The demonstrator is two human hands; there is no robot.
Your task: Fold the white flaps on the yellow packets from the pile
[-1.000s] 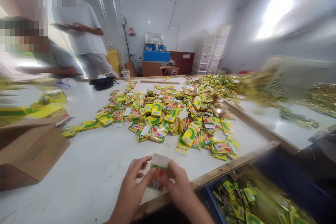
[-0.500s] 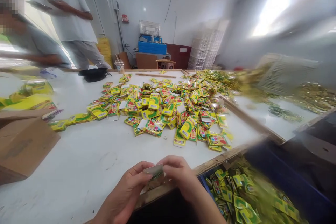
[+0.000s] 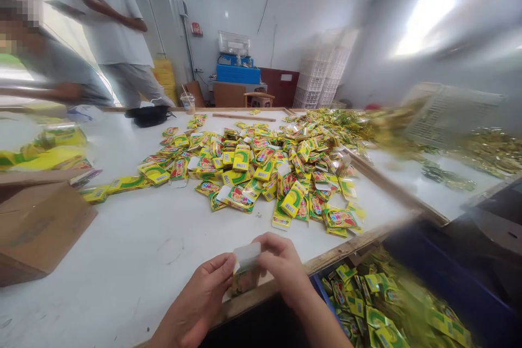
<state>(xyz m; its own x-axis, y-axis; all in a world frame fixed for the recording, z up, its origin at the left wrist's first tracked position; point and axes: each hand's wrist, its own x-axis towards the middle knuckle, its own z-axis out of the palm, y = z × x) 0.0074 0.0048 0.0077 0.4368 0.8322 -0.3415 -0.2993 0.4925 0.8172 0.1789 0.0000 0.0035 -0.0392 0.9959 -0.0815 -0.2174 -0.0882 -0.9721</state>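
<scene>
Table edge (image 3: pixel 346 253), hands (image 3: pixel 199 296) (image 3: pixel 283 269) pinching packet (image 3: pixel 246 277)

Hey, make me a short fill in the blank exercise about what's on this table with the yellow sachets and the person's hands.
The sachet held by the left hand and right hand has a ____ strip along its top.
The cardboard box sits at the ____ end of the table in this view.
The bin below the table's wooden edge, holding more sachets, is ____.
The stack by the back wall is made of white plastic ____.

The missing words, in order: white, left, blue, crates.
</scene>
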